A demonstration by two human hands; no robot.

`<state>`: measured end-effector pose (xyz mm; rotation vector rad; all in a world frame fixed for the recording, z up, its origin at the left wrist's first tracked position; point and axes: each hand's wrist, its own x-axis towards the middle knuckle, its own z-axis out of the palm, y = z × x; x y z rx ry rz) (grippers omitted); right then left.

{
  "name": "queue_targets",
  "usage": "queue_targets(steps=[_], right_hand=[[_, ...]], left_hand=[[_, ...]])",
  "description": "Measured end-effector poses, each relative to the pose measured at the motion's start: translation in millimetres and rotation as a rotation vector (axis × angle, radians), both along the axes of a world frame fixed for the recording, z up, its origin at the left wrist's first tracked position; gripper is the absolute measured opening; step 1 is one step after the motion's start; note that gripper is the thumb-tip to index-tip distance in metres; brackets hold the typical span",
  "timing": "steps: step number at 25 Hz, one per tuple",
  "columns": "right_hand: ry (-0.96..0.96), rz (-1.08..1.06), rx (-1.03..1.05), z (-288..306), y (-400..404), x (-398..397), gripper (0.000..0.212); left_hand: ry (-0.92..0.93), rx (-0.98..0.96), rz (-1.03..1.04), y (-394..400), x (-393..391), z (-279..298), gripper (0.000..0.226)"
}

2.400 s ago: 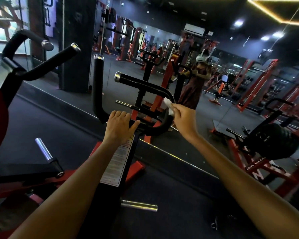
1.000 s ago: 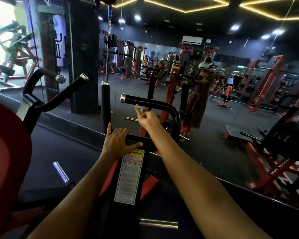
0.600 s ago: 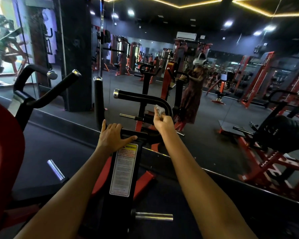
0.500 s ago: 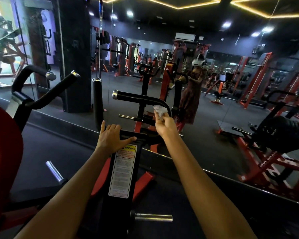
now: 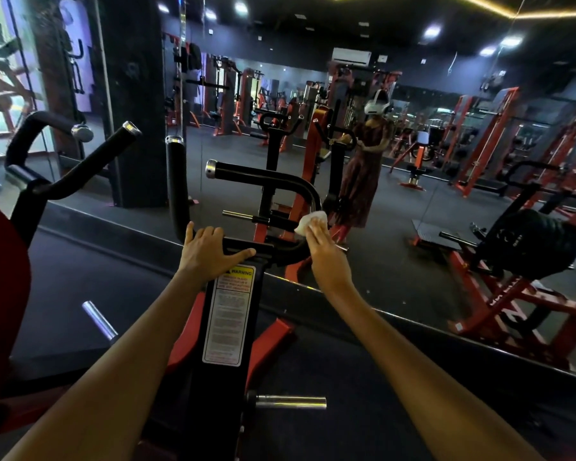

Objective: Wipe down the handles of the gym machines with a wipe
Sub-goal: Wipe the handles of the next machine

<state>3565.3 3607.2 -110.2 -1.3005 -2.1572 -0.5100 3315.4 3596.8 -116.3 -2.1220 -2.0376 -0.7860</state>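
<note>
- Right hand (image 5: pixel 326 257): fingers laid fairly straight over a white wipe (image 5: pixel 308 221), pressing it against the outer bend of the right handle (image 5: pixel 280 179); wipe bunched, peeking out beyond the fingertips.
- Left hand (image 5: pixel 210 252): spread flat, fingers relaxed, resting on top of the black centre column (image 5: pixel 226 377) just above the warning label (image 5: pixel 228 314); holding nothing, apparently bracing.
- Hands apart, either side of the column head, left lower and nearer the body, right reaching a little farther out.
- Right handle: black tube rising from the column head past the wipe, curving over, then running leftward to a chrome end cap (image 5: pixel 211 168); long axis of that upper run roughly level, pointing up-left from the wipe.
- Unwiped length judged to lie above and to the left of the right hand, so next stroke likely up round the bend and along toward the cap; right hand plainly the nearer one.
- Left handle (image 5: pixel 175 188): upright black tube just beyond the left hand's fingertips, long axis near vertical, chrome cap on top; closer to the left hand but no wipe there.
- Farther left, a second machine's curved grips (image 5: pixel 90 161); ahead, a wall mirror (image 5: pixel 413 144) showing red gym frames.
</note>
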Motion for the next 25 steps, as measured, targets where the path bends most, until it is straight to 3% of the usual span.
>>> queue_targets(steps=[5, 7, 12, 17, 22, 25], right_hand=[[-0.095, -0.177, -0.054, -25.7, -30.5, -38.1, 0.073], [-0.104, -0.128, -0.056, -22.9, -34.9, -56.8, 0.07], [0.148, 0.007, -0.168, -5.0, -36.0, -76.7, 0.053], [0.004, 0.089, -0.07, -22.5, -42.1, -47.5, 0.061], [0.064, 0.011, -0.236, 5.6, -20.8, -61.9, 0.052], [-0.008, 0.095, -0.166, -5.1, -30.7, -44.3, 0.056]], left_hand=[[-0.008, -0.022, 0.047, 2.7, 4.2, 0.2, 0.084], [-0.002, -0.021, 0.063, 3.6, 5.6, -0.8, 0.085], [0.026, -0.059, 0.074, 4.8, 6.2, 3.1, 0.085], [0.032, -0.064, 0.066, 3.7, 6.2, 1.9, 0.086], [0.044, -0.081, 0.072, 1.7, 7.3, 5.2, 0.085], [0.052, -0.076, 0.077, 2.1, 6.4, 4.6, 0.086]])
